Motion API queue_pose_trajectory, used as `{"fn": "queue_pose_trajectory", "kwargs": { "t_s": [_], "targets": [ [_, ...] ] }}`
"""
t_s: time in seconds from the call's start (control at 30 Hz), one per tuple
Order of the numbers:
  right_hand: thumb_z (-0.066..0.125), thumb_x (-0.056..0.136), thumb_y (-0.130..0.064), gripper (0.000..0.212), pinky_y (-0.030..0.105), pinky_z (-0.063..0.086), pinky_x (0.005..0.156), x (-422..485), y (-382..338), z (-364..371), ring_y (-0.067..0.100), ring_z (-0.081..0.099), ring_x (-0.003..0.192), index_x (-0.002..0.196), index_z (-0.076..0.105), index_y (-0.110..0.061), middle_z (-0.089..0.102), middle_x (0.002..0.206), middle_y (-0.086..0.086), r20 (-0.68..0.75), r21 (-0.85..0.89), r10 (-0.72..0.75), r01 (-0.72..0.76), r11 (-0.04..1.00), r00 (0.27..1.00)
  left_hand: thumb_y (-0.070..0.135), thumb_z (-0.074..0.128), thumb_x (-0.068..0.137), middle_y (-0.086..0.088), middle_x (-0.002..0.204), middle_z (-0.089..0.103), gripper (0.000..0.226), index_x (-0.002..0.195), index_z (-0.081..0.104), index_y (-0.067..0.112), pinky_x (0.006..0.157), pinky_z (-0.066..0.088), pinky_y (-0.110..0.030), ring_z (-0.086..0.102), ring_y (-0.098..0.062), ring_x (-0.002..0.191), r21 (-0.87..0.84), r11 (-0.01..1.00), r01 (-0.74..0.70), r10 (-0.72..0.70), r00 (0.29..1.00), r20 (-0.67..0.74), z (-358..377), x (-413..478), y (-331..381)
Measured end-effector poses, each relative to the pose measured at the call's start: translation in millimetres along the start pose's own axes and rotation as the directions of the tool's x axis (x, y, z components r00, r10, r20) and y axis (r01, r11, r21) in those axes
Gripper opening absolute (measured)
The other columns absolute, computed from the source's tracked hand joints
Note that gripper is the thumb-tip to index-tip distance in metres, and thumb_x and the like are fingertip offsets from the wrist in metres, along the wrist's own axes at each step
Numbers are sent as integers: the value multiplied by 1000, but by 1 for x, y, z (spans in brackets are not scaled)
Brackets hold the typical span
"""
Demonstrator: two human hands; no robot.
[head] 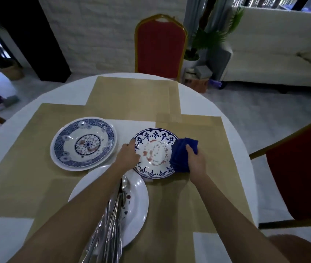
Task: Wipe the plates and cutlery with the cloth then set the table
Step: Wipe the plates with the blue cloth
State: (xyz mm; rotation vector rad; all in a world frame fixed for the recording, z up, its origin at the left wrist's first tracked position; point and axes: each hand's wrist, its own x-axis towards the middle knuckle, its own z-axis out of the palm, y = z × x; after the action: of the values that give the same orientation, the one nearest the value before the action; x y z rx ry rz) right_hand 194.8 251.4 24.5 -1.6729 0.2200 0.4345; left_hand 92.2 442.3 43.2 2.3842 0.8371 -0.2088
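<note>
A small blue-rimmed plate (155, 138) smeared with red stains sits mid-table. My left hand (129, 153) grips its left rim. My right hand (196, 160) holds a bunched dark blue cloth (182, 154) against the plate's right edge. To the left lies a large blue-patterned plate (83, 143). A plain white plate (137, 202) with dark stains sits nearest me, and several pieces of silver cutlery (113, 224) lie across it, partly hidden by my left forearm.
Brown paper mats (132, 97) cover the round white table (207, 103). A red chair (160, 48) stands at the far side and another red chair (298, 177) at the right. A white sofa (276, 54) and a potted plant (207, 38) stand beyond.
</note>
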Motion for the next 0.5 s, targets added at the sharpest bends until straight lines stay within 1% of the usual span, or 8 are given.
{"fn": "queue_pose_trajectory", "kwargs": {
  "t_s": [0.1,0.17,0.23,0.27,0.33,0.4,0.5],
  "targets": [
    [55,95,-33,23,45,52,91,6,2,6,21,61,100,114,59,-20,64,106,-3,22,0,4,-4,1000,1000,14,56,90,-22,136,35,74,150,12,15,82,42,-33,54,-36,111,100,995,-10,7,1000,24,4,3,2],
    [55,96,-31,25,43,53,88,8,2,8,21,62,98,117,59,-19,64,109,0,53,29,37,-39,999,998,12,58,90,-22,137,32,81,151,4,17,80,42,-30,56,-34,108,116,993,-24,21,1000,23,6,5,1],
    [56,96,-29,14,41,53,85,8,1,8,19,62,95,107,60,-23,64,104,-1,78,53,57,-61,997,995,6,57,90,-21,136,34,85,152,0,18,75,39,-25,56,-29,100,97,995,-37,37,999,6,5,7,-2],
    [56,95,-28,8,43,54,86,9,1,8,21,63,95,101,60,-24,65,103,0,86,52,57,-62,997,995,4,56,90,-21,135,36,85,152,0,18,74,39,-25,55,-28,99,91,995,-49,50,999,-1,5,8,-4],
    [58,94,-28,4,48,53,89,7,-2,7,25,63,97,95,60,-24,65,104,4,92,28,46,-49,998,995,5,55,91,-19,135,37,83,152,0,17,81,41,-30,51,-30,109,77,995,-67,67,998,-3,2,8,-6],
    [58,94,-27,8,51,53,90,5,-6,5,26,64,97,98,61,-22,66,105,6,84,15,33,-35,999,996,6,54,91,-17,137,36,82,152,0,16,89,42,-33,48,-31,117,67,994,-84,85,996,-10,-2,7,-3],
    [58,94,-27,7,51,54,88,-1,-19,2,26,64,96,99,61,-22,66,105,5,55,41,16,-18,999,998,3,50,91,-17,135,37,78,152,3,17,90,44,-37,49,-33,114,15,985,-172,172,984,-52,-12,3,2]
  ]
}}
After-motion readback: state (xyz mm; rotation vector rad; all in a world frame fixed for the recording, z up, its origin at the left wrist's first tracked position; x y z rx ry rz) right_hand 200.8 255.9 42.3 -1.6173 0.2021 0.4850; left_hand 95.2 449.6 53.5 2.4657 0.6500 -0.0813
